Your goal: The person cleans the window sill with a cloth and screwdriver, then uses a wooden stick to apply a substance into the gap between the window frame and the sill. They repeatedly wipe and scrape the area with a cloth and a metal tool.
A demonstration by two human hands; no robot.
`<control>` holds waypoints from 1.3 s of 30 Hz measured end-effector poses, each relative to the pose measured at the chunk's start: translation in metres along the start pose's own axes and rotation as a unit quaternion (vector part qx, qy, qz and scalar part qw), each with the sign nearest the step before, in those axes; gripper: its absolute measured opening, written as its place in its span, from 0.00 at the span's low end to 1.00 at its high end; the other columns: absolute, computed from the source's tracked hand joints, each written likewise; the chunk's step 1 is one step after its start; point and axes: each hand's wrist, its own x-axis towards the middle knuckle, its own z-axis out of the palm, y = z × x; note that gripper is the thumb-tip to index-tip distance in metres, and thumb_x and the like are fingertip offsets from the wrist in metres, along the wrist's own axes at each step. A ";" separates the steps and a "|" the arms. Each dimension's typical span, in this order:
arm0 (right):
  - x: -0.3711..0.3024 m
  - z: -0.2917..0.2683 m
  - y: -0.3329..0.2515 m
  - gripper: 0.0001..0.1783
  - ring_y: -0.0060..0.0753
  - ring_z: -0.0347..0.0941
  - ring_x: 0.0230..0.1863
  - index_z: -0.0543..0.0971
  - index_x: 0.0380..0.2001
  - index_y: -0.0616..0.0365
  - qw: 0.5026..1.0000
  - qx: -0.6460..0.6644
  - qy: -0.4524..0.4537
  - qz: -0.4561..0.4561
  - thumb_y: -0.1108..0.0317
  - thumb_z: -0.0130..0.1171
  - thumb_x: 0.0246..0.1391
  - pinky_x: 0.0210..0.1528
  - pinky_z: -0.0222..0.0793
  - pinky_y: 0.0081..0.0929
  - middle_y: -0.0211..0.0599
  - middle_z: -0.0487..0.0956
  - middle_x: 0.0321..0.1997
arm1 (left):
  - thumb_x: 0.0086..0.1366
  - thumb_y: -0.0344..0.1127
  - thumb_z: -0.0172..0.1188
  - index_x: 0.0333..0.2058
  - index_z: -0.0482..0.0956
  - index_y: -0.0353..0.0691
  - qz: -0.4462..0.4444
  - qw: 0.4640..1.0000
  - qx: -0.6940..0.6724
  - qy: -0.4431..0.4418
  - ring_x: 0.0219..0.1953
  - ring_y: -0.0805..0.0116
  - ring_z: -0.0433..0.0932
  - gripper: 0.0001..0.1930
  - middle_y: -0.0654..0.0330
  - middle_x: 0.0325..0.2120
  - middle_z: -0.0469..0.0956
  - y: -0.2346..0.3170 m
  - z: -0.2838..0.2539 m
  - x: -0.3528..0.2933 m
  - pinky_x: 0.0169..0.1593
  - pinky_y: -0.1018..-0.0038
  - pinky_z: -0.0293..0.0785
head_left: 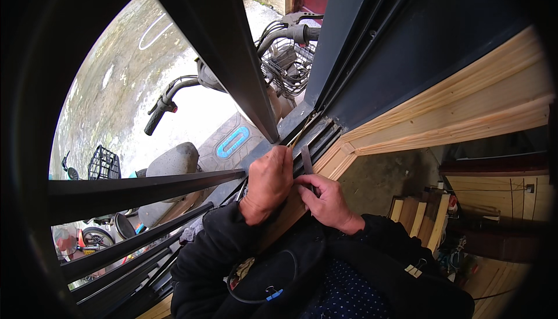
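Note:
At the corner of a dark metal window frame, my left hand (268, 179) is closed in a fist over the sill. A thin pale strip (301, 132) runs from its fingertips toward the frame's corner. Just to the right, my right hand (328, 203) is closed with thumb and fingers pinched on a dark flat bar (307, 161), which points away from me over the track. Beneath both hands lie the grooved dark sill track (322, 139) and the pale wooden trim (334, 162) along its inner side. My fingers hide the near ends of the strip and the bar.
Dark bars (145, 191) cross on the left. Outside, a parked scooter with a wire basket (288, 66) stands close to the frame. Pale wooden casing (453, 98) rises on the right. Stacked wood boards (421, 217) sit at the lower right.

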 end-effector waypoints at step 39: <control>0.000 0.000 0.004 0.12 0.30 0.81 0.34 0.84 0.46 0.65 1.000 0.001 0.001 -0.012 0.72 0.62 0.61 0.39 0.77 0.28 0.44 0.85 0.37 | 0.70 0.35 0.58 0.26 0.76 0.31 -0.056 0.996 0.055 -0.046 0.27 0.33 0.78 0.14 0.36 0.21 0.76 0.004 0.001 0.026 0.32 0.47 0.73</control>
